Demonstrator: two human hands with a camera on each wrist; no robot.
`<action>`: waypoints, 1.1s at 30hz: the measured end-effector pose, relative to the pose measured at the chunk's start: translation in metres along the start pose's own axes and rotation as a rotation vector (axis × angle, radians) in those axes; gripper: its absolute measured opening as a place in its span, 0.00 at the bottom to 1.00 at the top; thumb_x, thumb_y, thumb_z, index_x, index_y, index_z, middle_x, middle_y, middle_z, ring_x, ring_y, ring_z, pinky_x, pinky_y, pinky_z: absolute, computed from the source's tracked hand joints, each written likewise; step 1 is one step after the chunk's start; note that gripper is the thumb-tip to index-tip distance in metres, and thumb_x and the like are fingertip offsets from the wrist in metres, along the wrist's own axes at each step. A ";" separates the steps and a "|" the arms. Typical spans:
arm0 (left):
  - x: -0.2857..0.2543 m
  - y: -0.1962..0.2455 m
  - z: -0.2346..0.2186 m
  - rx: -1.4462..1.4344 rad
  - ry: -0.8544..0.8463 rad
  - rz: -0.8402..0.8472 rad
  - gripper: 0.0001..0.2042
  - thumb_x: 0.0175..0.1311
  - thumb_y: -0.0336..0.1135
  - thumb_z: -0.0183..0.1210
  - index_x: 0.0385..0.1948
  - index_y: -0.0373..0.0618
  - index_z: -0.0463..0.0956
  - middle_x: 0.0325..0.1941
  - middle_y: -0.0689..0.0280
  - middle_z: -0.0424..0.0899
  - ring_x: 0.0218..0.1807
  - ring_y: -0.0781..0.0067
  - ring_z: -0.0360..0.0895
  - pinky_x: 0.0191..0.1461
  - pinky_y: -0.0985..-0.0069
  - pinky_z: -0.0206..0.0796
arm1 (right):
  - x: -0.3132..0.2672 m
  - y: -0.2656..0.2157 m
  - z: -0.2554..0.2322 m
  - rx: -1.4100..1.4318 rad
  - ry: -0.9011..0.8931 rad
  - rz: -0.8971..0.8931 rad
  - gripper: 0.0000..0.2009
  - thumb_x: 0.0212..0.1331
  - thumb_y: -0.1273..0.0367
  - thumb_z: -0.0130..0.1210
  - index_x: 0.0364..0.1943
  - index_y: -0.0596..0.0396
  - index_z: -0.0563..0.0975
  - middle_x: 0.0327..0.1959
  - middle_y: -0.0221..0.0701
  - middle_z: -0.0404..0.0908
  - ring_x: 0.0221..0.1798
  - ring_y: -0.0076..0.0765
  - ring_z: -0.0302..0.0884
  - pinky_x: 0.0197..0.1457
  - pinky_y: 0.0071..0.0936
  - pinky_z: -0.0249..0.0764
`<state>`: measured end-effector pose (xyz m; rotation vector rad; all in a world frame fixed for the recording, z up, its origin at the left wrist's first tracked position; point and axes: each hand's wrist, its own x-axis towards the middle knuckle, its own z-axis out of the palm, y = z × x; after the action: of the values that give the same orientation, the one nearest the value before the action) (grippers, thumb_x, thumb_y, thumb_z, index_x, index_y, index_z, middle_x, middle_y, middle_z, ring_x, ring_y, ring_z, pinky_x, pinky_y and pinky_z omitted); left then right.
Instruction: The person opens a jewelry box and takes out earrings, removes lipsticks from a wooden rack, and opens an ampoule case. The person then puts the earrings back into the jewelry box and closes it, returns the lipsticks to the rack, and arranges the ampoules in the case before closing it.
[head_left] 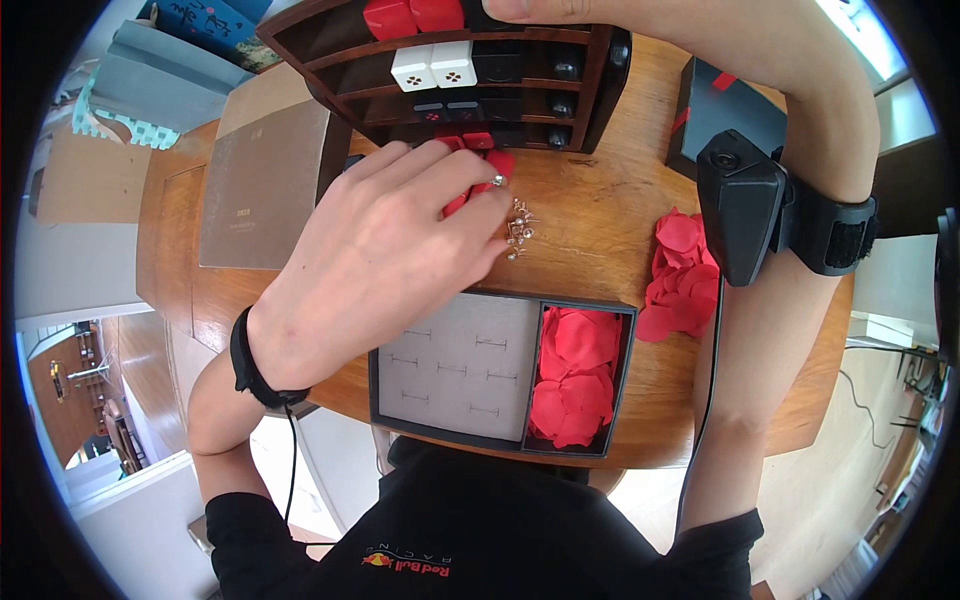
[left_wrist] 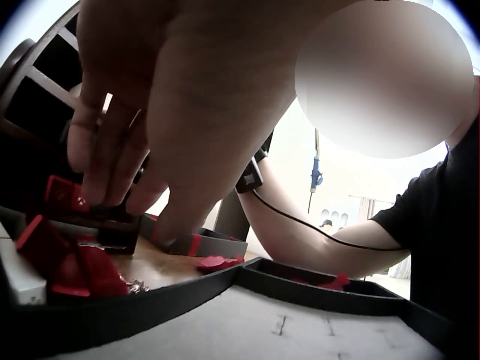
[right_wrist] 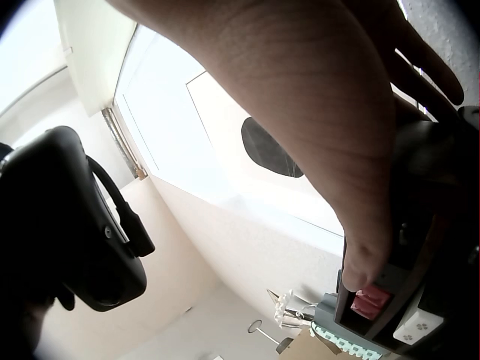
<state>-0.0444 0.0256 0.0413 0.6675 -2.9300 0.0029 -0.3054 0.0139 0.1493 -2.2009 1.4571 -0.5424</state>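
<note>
My left hand (head_left: 400,215) reaches over the table to the foot of a dark wooden display rack (head_left: 600,95). Its fingertips come right at a red box (left_wrist: 67,193) in the left wrist view. Below them stand opened red boxes (left_wrist: 75,262), partly hidden by the hand in the head view. A small shiny piece (head_left: 498,181) shows at a finger. Beside the thumb lies a cluster of silvery jewellery (head_left: 519,230). With thumb in front and fingers over the top, my right hand (right_wrist: 360,217) grips the rack's upper edge; most of it is outside the head view.
Nearest me is a black-rimmed tray (head_left: 455,375) with a slotted grey pad and red petals (head_left: 575,375). More petals (head_left: 680,275) lie to the right, by a black box (head_left: 735,110). A brown box (head_left: 260,185) stands left. White boxes (head_left: 435,66) sit on the rack.
</note>
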 end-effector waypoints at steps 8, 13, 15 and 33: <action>0.033 0.004 0.008 0.242 0.270 -0.016 0.18 0.59 0.36 0.74 0.50 0.43 0.85 0.31 0.68 0.83 0.31 0.66 0.83 0.34 0.71 0.76 | -0.008 0.001 0.037 -0.319 0.248 -0.046 0.51 0.52 0.26 0.65 0.54 0.68 0.80 0.45 0.54 0.84 0.44 0.52 0.85 0.46 0.39 0.81; 0.046 0.003 0.022 0.373 0.280 -0.021 0.14 0.62 0.36 0.72 0.47 0.43 0.85 0.23 0.68 0.80 0.26 0.66 0.84 0.30 0.71 0.75 | -0.012 0.000 0.032 -0.348 0.239 -0.072 0.49 0.52 0.27 0.66 0.50 0.68 0.80 0.40 0.51 0.84 0.41 0.49 0.85 0.43 0.37 0.80; 0.050 0.002 0.022 0.405 0.263 -0.017 0.13 0.63 0.36 0.72 0.46 0.43 0.85 0.22 0.69 0.79 0.26 0.66 0.83 0.30 0.70 0.75 | -0.014 -0.003 0.033 -0.368 0.255 -0.074 0.48 0.53 0.28 0.66 0.49 0.68 0.80 0.38 0.50 0.84 0.39 0.48 0.84 0.42 0.37 0.79; 0.027 0.020 0.022 0.131 0.197 0.235 0.10 0.50 0.27 0.72 0.31 0.38 0.80 0.19 0.69 0.70 0.21 0.70 0.76 0.22 0.73 0.68 | 0.006 -0.029 0.016 -0.188 0.100 0.326 0.46 0.54 0.31 0.68 0.51 0.68 0.80 0.39 0.50 0.84 0.40 0.48 0.82 0.43 0.34 0.77</action>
<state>-0.0799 0.0318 0.0232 0.3133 -2.8145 0.2708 -0.2724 0.0207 0.1534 -2.0319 1.9425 -0.4223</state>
